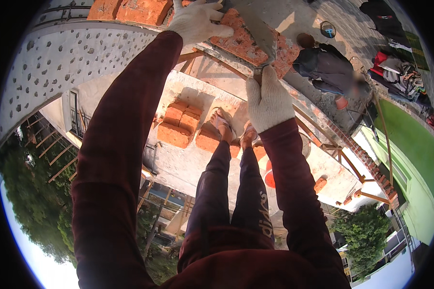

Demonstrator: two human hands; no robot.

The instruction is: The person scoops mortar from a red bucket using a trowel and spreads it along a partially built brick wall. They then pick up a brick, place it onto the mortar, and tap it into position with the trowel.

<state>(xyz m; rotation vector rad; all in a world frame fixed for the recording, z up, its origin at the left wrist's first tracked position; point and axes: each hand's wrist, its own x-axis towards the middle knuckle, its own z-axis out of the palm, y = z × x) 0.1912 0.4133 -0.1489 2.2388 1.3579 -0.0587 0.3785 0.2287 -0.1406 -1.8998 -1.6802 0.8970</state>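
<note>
My left hand (196, 22), in a white knit glove, reaches to the top of the brickwork with its fingers spread. Its thumb side is beside an orange-red brick (234, 41) smeared with grey. A second white glove covers my right hand (271, 100), which is closed around the handle of a trowel (256, 34). The grey trowel blade points away from me and lies over or against that brick; exact contact is unclear. More orange bricks (142, 10) sit on the wall to the left of my left hand.
Stacked bricks (174, 136) lie by my feet on a pale platform (205, 94). A red bucket (270, 177) stands beside my right leg. Wooden braces (306, 129) run along the wall. Beyond it, a person in dark clothing (328, 70) bends near piled clothes (395, 77).
</note>
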